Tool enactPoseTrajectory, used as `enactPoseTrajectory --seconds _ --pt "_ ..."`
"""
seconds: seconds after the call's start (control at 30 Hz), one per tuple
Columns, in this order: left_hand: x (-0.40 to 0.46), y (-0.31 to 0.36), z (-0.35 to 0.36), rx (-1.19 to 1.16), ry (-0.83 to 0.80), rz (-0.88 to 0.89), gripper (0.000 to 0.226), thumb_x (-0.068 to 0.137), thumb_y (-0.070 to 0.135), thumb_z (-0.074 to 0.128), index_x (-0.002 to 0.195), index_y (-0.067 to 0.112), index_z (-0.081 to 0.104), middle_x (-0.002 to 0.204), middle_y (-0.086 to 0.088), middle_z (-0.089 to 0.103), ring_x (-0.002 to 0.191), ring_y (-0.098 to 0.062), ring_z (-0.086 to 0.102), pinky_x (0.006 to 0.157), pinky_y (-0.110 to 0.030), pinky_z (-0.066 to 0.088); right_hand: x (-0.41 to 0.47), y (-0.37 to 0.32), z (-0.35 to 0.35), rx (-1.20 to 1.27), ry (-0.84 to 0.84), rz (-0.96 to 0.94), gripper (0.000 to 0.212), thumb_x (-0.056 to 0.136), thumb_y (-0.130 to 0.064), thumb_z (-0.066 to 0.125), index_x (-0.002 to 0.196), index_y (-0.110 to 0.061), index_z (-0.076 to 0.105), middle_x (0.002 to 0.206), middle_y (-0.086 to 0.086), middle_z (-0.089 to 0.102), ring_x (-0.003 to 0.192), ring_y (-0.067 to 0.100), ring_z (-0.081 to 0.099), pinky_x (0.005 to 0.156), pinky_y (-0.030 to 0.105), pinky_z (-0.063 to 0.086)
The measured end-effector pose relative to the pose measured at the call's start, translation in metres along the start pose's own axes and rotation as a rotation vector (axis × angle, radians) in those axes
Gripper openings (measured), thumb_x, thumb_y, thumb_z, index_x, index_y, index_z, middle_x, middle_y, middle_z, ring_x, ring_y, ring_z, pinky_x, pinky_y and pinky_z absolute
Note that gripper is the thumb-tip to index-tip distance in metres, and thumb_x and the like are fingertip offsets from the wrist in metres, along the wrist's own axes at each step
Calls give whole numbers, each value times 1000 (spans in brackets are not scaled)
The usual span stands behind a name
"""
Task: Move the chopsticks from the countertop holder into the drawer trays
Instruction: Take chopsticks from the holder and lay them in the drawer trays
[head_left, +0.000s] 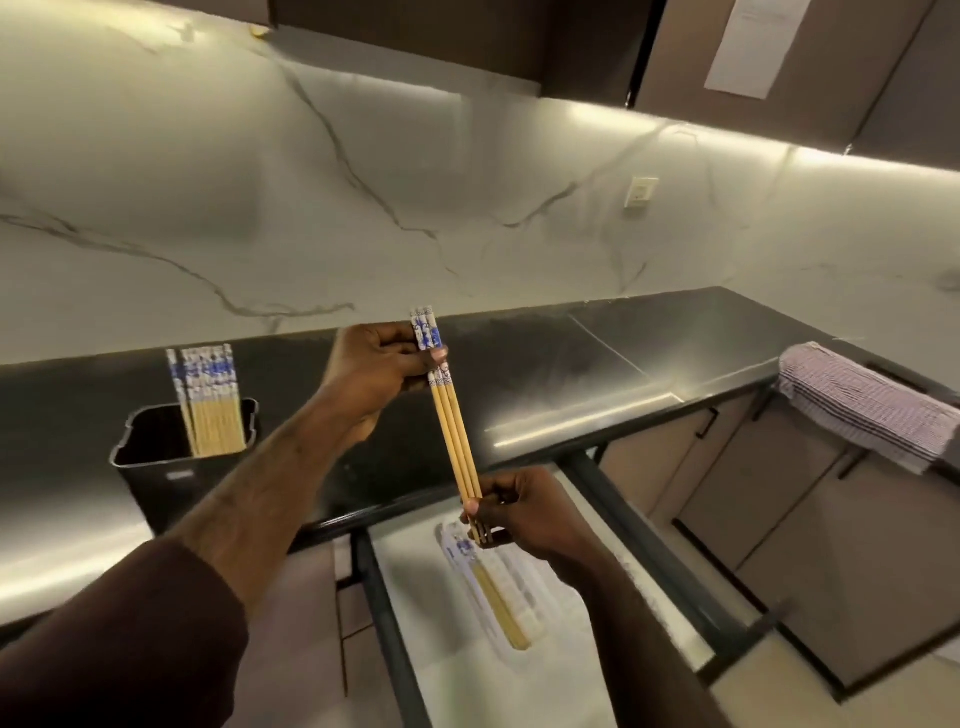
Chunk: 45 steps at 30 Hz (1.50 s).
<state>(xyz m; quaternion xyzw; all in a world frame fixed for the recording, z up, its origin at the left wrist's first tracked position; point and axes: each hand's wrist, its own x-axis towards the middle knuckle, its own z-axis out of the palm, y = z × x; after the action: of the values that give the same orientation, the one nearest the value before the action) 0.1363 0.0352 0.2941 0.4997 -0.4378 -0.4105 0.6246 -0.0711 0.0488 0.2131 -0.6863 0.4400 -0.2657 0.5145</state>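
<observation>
Midway, by the look of it: a small bundle of chopsticks (454, 431) is held in the air between countertop (571, 384) and open drawer (613, 499), well clear of the holder (171, 467), where more sticks (208, 400) stand. Left hand (379, 369) pinches the patterned blue-and-white ends; right hand (519, 512) grips the plain tips. Long axis near upright, patterned ends up and leaning slightly left, tips down over the drawer. One set (488, 587) already lies in the tray (524, 592), patterned ends toward the counter. Next move likely calls for tipping the bundle flat, matching that lie, and lowering it alongside.
</observation>
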Motion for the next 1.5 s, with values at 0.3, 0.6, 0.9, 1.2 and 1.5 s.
enactPoseTrajectory --seconds 0.3,0.6,0.9,1.2,1.5 --pt "1 -77 112 -46 32 -180 20 77 3 73 96 10 69 85 -7 76 80 -19 74 63 -25 59 -12 84 -92 -7 13 203 8 84 -12 74 89 -6 76 77 6 74 67 15 69 66 32 61" --pt "12 -203 128 89 13 -380 12 83 0 68 94 3 67 85 -14 73 75 -22 74 59 -23 57 21 175 -80 -26 -7 426 11 83 -9 73 90 0 74 90 17 73 77 27 70 72 44 61" --pt "12 -326 114 154 -56 -709 11 81 -7 68 91 -3 68 90 -16 73 77 -24 74 61 -27 59 56 253 -59 -316 -134 595 20 78 -21 76 94 -9 78 95 9 76 88 23 72 80 36 59" --pt "14 -382 120 532 -45 -704 18 81 10 73 99 8 69 95 -6 71 88 -22 70 79 -35 58 88 288 -49 -464 -163 753 27 75 -27 78 94 -8 73 92 5 74 84 19 71 76 29 58" --pt "13 -402 125 1098 -320 -343 19 98 18 49 108 13 64 103 -3 70 91 -18 68 83 -31 56 108 294 -28 -611 -85 762 25 81 -21 68 103 -11 61 105 4 69 98 23 68 77 28 52"
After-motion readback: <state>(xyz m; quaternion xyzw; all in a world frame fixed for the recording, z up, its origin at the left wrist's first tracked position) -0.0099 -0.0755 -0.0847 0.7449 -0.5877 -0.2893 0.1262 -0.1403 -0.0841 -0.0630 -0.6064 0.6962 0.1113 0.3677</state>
